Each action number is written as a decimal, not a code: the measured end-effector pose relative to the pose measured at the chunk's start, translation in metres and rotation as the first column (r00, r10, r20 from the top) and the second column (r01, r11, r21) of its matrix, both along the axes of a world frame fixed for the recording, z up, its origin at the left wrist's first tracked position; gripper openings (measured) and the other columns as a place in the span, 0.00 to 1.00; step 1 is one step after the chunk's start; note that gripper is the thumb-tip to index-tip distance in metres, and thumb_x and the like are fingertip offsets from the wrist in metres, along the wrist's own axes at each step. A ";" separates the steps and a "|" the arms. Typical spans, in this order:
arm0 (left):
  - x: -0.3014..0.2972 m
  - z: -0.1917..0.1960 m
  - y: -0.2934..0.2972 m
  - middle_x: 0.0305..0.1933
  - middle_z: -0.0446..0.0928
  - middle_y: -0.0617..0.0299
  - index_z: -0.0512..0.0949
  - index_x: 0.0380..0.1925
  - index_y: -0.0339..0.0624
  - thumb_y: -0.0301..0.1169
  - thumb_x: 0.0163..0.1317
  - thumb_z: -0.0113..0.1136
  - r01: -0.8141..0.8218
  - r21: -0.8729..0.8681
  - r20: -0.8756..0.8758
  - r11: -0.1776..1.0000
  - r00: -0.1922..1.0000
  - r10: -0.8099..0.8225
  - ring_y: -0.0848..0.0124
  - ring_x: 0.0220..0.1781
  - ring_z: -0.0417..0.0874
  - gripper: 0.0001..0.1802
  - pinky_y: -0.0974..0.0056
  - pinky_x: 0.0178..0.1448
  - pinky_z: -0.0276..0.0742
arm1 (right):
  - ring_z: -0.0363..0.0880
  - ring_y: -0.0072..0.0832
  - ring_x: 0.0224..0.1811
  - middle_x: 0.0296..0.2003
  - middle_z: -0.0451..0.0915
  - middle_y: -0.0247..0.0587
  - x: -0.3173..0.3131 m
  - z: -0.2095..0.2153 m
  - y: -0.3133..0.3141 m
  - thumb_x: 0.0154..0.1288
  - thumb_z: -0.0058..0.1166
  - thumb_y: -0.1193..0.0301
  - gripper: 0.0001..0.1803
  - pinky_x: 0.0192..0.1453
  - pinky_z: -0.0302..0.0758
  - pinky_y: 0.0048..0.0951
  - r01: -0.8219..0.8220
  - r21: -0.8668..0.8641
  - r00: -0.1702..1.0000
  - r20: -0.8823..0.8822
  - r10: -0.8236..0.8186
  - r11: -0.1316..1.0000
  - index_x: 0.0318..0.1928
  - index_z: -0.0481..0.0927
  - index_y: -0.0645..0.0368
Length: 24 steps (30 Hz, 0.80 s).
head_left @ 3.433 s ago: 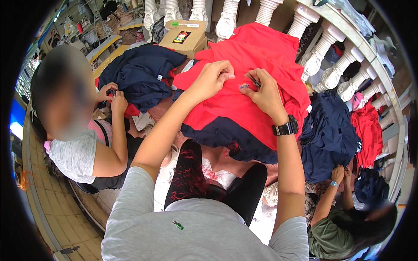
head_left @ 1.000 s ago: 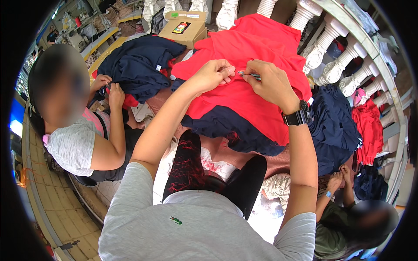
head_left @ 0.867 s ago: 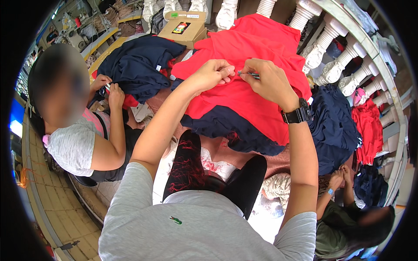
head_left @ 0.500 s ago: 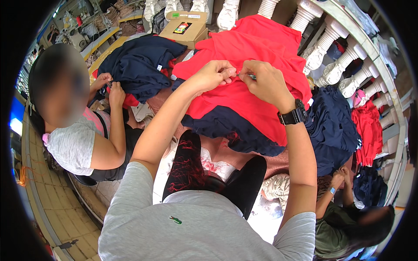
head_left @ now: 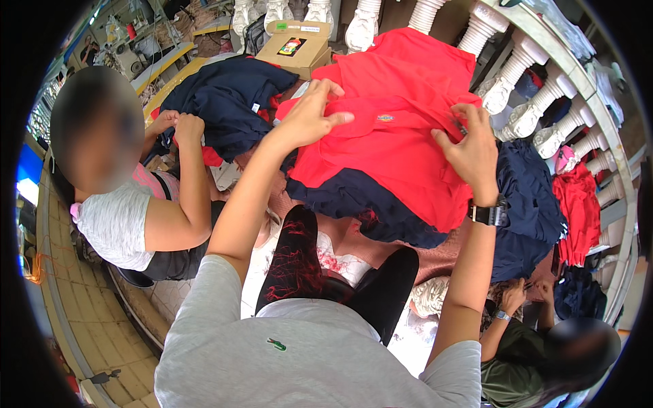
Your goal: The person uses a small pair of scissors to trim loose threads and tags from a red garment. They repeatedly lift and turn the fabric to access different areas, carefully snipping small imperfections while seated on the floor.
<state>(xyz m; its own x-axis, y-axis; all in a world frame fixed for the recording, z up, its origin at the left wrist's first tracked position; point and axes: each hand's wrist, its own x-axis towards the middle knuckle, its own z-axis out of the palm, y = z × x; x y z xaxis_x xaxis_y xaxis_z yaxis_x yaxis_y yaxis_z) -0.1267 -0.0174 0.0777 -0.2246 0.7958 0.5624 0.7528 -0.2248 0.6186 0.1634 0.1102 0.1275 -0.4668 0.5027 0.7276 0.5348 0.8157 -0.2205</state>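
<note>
A crowded workroom surrounds a table (head_left: 343, 238) draped in pinkish-brown cloth. Nearest are two black trouser legs (head_left: 388, 292), set apart, with red thread ends (head_left: 292, 272) strewn over the left one. Just past the knees, one length of navy cloth (head_left: 360, 207) shows under the near edge of one red garment (head_left: 408, 173), which spreads across the middle of the table and bears one small coloured patch (head_left: 386, 118).

Both forearms reach forward, well apart, so that the patch lies between the two hands. The left hand (head_left: 307, 122) is raised at the garment's left side, wrist bent inward; its grip is wide, thumb and forefinger spread well apart. The right hand (head_left: 476, 153), with one black watch (head_left: 484, 215) at its wrist, arches over the right side, thumb clear of the curved fingers; its grip holds one small dark thing (head_left: 464, 128), perhaps a tool, mostly hidden by the fingers.

Two co-workers sit alongside, one each side. The left one's two hands (head_left: 190, 129) meet beside one navy pile (head_left: 224, 102); another navy pile (head_left: 527, 204) lies on the right, near a second red garment (head_left: 577, 214). Farther off stand one cardboard box (head_left: 313, 61) and a row of white balusters (head_left: 503, 87).
</note>
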 end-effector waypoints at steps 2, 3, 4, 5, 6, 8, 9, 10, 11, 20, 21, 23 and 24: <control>0.015 0.015 0.001 0.38 0.81 0.63 0.76 0.41 0.36 0.28 0.60 0.73 -0.078 -0.170 0.060 0.982 0.994 0.089 0.71 0.41 0.81 0.16 0.65 0.48 0.77 | 0.83 0.47 0.41 0.46 0.75 0.44 0.004 -0.015 0.004 0.54 0.66 0.66 0.22 0.41 0.79 0.47 0.118 0.019 0.992 0.042 -0.119 0.993 0.50 0.77 0.52; 0.013 0.013 0.003 0.36 0.80 0.63 0.76 0.40 0.36 0.27 0.60 0.73 -0.066 -0.081 0.086 0.994 0.994 0.073 0.71 0.38 0.80 0.15 0.64 0.47 0.77 | 0.83 0.48 0.41 0.46 0.75 0.44 0.011 -0.016 0.007 0.54 0.65 0.67 0.21 0.41 0.79 0.47 0.178 0.016 0.983 0.033 -0.178 0.984 0.50 0.77 0.53; 0.009 0.013 0.000 0.33 0.80 0.64 0.76 0.38 0.35 0.27 0.59 0.73 -0.061 0.000 0.110 0.998 0.992 0.061 0.70 0.35 0.79 0.14 0.64 0.45 0.77 | 0.83 0.49 0.40 0.46 0.76 0.45 0.017 -0.019 0.009 0.55 0.64 0.68 0.20 0.41 0.79 0.47 0.232 0.004 0.972 0.027 -0.232 0.973 0.50 0.77 0.53; 0.008 0.013 -0.003 0.31 0.80 0.65 0.76 0.37 0.35 0.26 0.59 0.72 -0.059 0.081 0.134 0.995 0.990 0.048 0.70 0.32 0.79 0.13 0.63 0.44 0.77 | 0.83 0.50 0.40 0.46 0.76 0.46 0.023 -0.021 0.013 0.55 0.63 0.69 0.20 0.40 0.79 0.47 0.284 -0.008 0.959 0.022 -0.283 0.959 0.49 0.77 0.53; 0.006 0.017 -0.005 0.35 0.78 0.61 0.77 0.35 0.37 0.22 0.59 0.69 -0.083 0.051 0.244 0.995 0.967 0.068 0.68 0.37 0.79 0.09 0.63 0.46 0.76 | 0.83 0.52 0.40 0.46 0.76 0.46 0.029 -0.020 0.019 0.56 0.62 0.71 0.18 0.40 0.79 0.47 0.303 -0.009 0.953 0.007 -0.303 0.953 0.49 0.77 0.54; 0.003 0.016 -0.009 0.39 0.76 0.59 0.78 0.36 0.37 0.20 0.58 0.67 -0.164 0.238 -0.014 0.957 0.985 0.173 0.65 0.42 0.79 0.08 0.62 0.48 0.75 | 0.84 0.50 0.42 0.45 0.79 0.46 0.038 -0.022 0.027 0.57 0.62 0.72 0.18 0.43 0.79 0.47 0.272 -0.020 0.962 -0.015 -0.273 0.962 0.49 0.78 0.56; 0.001 0.015 -0.011 0.41 0.75 0.59 0.78 0.36 0.38 0.19 0.58 0.66 -0.183 0.335 -0.136 0.924 0.961 0.240 0.64 0.45 0.78 0.07 0.62 0.49 0.74 | 0.84 0.49 0.43 0.45 0.80 0.46 0.040 -0.025 0.030 0.57 0.62 0.72 0.17 0.44 0.79 0.46 0.228 -0.019 0.973 -0.040 -0.229 0.973 0.49 0.78 0.58; 0.000 0.012 -0.018 0.44 0.72 0.57 0.79 0.36 0.38 0.18 0.58 0.64 -0.201 0.326 -0.254 0.924 0.922 0.291 0.59 0.49 0.75 0.08 0.60 0.53 0.72 | 0.84 0.48 0.44 0.44 0.81 0.47 0.039 -0.027 0.030 0.57 0.62 0.72 0.17 0.45 0.79 0.46 0.212 -0.040 0.976 -0.047 -0.214 0.976 0.48 0.79 0.58; 0.009 0.011 -0.026 0.43 0.72 0.56 0.79 0.36 0.38 0.19 0.58 0.64 -0.222 0.287 -0.252 0.932 0.921 0.297 0.58 0.49 0.75 0.07 0.59 0.53 0.72 | 0.83 0.48 0.45 0.44 0.82 0.47 0.040 -0.028 0.028 0.58 0.63 0.72 0.17 0.46 0.79 0.45 0.199 -0.061 0.978 -0.053 -0.202 0.978 0.48 0.79 0.59; 0.041 -0.039 -0.077 0.39 0.74 0.56 0.81 0.32 0.36 0.30 0.63 0.66 0.071 -0.058 -0.012 0.996 0.997 -0.072 0.59 0.48 0.77 0.08 0.57 0.55 0.72 | 0.83 0.49 0.49 0.46 0.84 0.52 0.035 -0.046 0.025 0.59 0.64 0.69 0.19 0.50 0.78 0.45 0.157 -0.166 0.982 -0.074 -0.171 0.973 0.50 0.79 0.61; 0.048 -0.037 -0.088 0.38 0.75 0.56 0.80 0.32 0.35 0.29 0.64 0.66 0.186 -0.087 0.070 0.979 0.981 -0.180 0.61 0.47 0.78 0.08 0.57 0.54 0.72 | 0.83 0.49 0.49 0.46 0.84 0.53 0.038 -0.046 0.024 0.59 0.65 0.69 0.19 0.50 0.78 0.45 0.155 -0.179 0.981 -0.087 -0.172 0.972 0.50 0.78 0.61; 0.078 -0.031 -0.123 0.37 0.78 0.57 0.81 0.36 0.36 0.29 0.65 0.64 0.587 -0.476 0.352 0.655 0.810 -0.470 0.63 0.48 0.80 0.07 0.57 0.54 0.74 | 0.83 0.50 0.49 0.45 0.84 0.54 0.038 -0.043 0.021 0.59 0.64 0.68 0.21 0.50 0.78 0.45 0.168 -0.231 0.978 -0.080 -0.191 0.958 0.52 0.78 0.61; 0.083 -0.034 -0.128 0.38 0.79 0.58 0.81 0.38 0.37 0.29 0.65 0.64 0.623 -0.425 0.307 0.657 0.782 -0.542 0.63 0.48 0.81 0.07 0.57 0.54 0.74 | 0.83 0.50 0.49 0.45 0.84 0.54 0.036 -0.041 0.019 0.59 0.64 0.68 0.22 0.50 0.78 0.45 0.168 -0.259 0.978 -0.075 -0.194 0.951 0.53 0.77 0.61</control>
